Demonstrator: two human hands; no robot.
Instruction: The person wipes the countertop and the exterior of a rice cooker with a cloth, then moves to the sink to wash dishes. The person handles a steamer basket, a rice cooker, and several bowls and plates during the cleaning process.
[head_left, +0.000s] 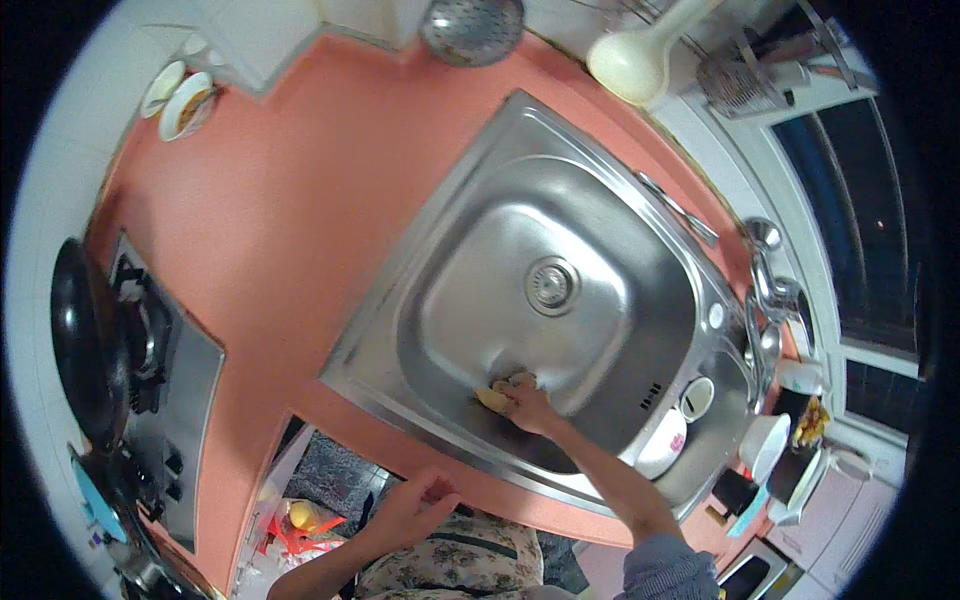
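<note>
My right hand reaches into the large stainless steel sink basin and holds a yellowish sponge or cloth against its near wall. The round drain strainer lies in the basin's floor, beyond that hand. At the counter's near edge, in front of the floral apron, my left hand holds nothing, its fingers loosely curled and the thumb apart. A white bowl and a light cup rest in the small side basin on the right.
A chrome faucet stands behind the sink's right side. The gas stove carries a black wok at the left. Bowls sit at the back left. A ladle and a skimmer hang at the back.
</note>
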